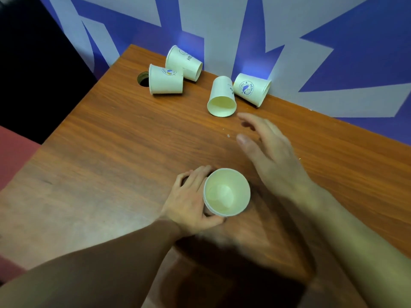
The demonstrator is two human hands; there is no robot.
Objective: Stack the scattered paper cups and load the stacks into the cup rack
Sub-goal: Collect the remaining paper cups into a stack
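Note:
My left hand (191, 196) grips an upright white paper cup (226, 192) near the middle of the wooden table (100, 152); its mouth faces up at me. My right hand (269, 150) hovers above the table with fingers spread and relaxed, holding nothing, its fingertips just short of a cup lying on its side (221, 97) with its mouth toward me. A printed cup (252, 88) lies tipped against the wall to its right. Two more cups (165, 82) (184, 63) lie on their sides at the back left. No cup rack is in view.
A round cable hole (142, 79) sits in the tabletop just left of the back-left cups. A blue and white patterned wall (244, 30) runs along the table's far edge. The table's left edge drops to a reddish floor (15, 147).

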